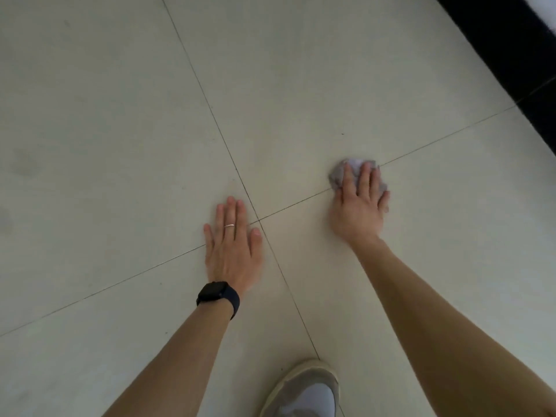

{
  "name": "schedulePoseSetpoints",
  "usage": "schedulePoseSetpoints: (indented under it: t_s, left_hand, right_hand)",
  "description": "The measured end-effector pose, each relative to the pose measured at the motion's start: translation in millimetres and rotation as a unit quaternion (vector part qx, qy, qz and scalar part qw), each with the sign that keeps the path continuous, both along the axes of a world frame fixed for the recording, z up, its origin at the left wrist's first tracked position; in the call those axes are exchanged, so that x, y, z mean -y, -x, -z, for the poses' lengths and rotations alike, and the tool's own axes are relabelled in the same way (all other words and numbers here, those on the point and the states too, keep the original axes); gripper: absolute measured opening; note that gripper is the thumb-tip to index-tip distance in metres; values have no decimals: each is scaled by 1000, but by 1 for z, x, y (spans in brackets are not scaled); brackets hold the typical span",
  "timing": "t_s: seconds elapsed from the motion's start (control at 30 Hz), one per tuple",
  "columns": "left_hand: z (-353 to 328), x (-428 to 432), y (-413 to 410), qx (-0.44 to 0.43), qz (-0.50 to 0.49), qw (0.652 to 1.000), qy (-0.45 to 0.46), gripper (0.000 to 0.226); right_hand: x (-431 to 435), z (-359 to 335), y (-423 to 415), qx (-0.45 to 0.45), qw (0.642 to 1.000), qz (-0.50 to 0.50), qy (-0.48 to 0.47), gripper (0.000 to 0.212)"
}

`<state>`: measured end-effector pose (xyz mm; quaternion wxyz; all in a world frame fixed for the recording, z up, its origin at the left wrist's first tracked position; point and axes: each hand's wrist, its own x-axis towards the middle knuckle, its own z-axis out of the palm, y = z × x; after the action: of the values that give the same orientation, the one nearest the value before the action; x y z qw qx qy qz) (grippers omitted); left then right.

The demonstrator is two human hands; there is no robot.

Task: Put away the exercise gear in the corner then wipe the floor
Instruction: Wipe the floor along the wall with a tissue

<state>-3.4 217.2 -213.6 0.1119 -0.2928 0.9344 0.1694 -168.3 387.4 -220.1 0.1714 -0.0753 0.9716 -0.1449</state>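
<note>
My right hand (pixel 359 206) presses a crumpled grey cloth (pixel 338 174) flat against the pale tiled floor (pixel 120 130), fingers spread over it; the cloth shows past the fingertips and at both sides of the hand. My left hand (pixel 233 248) lies palm-down on the floor with fingers apart, holding nothing, beside the crossing of two grout lines. It wears a ring, and a black watch sits on the wrist. No exercise gear is in view.
A grey and white shoe (pixel 304 392) stands on the tiles at the bottom edge, between my arms. A dark band (pixel 517 55), perhaps a baseboard or furniture edge, runs along the top right corner. Grout lines cross the floor diagonally.
</note>
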Motion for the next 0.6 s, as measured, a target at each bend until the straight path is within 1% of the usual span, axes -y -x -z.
schedulePoseSetpoints:
  t_s: [0.03, 0.07, 0.1, 0.13, 0.17, 0.2, 0.23, 0.27, 0.3, 0.33, 0.37, 0.4, 0.43, 0.47, 0.5, 0.53, 0.6]
  left_hand:
    - [0, 7, -4, 14, -2, 1000, 3, 60]
    - [1, 14, -8, 24, 6, 1000, -2, 58]
    - [0, 21, -10, 28, 18, 999, -11, 58]
    - [0, 24, -12, 33, 30, 999, -20, 59]
    - [0, 25, -12, 36, 40, 998, -23, 59]
    - [1, 25, -12, 36, 42, 998, -19, 59]
    - [2, 24, -11, 32, 40, 999, -13, 59]
    - [3, 23, -10, 26, 37, 999, -12, 59]
    - [4, 23, -10, 22, 36, 999, -15, 59]
    - [5, 23, -11, 21, 37, 999, -20, 59]
    - [6, 22, -12, 21, 39, 999, -23, 58]
    - [7, 22, -13, 19, 42, 999, -19, 59]
    - [6, 21, -13, 13, 40, 999, -10, 62]
    - [3, 20, -10, -4, 29, 1000, 2, 64]
    - [0, 19, -5, -27, 11, 999, 17, 63]
    - [-4, 19, 4, -53, -5, 998, 32, 59]
    - [-9, 16, 28, -102, 4, 994, 49, 51]
  right_hand:
    - [20, -3, -6, 12, 1000, 26, 4, 60]
    - [38, -5, -17, 15, 1000, 5, 4, 63]
    - [54, -4, -34, 6, 998, -64, 2, 64]
    - [66, -3, -52, -9, 986, -165, 6, 64]
    - [70, -3, -66, -20, 962, -270, 17, 63]
    - [71, -4, -70, -30, 934, -354, 24, 63]
    - [68, -4, -60, -36, 912, -408, 34, 61]
    - [65, -2, -43, -44, 904, -425, 35, 59]
    - [62, 1, -24, -49, 914, -403, 26, 56]
    - [61, 1, -4, -40, 938, -344, 9, 55]
    - [59, -1, 15, -22, 967, -253, -4, 55]
    - [59, -2, 28, 2, 987, -159, -7, 55]
    - [60, -3, 33, 16, 995, -99, -1, 56]
    - [60, -5, 28, 22, 996, -84, 4, 56]
    - [58, -5, 16, 15, 994, -112, 4, 57]
    - [52, -5, 0, -4, 985, -172, 8, 59]
    - [20, -3, -25, -36, 947, -317, 25, 61]
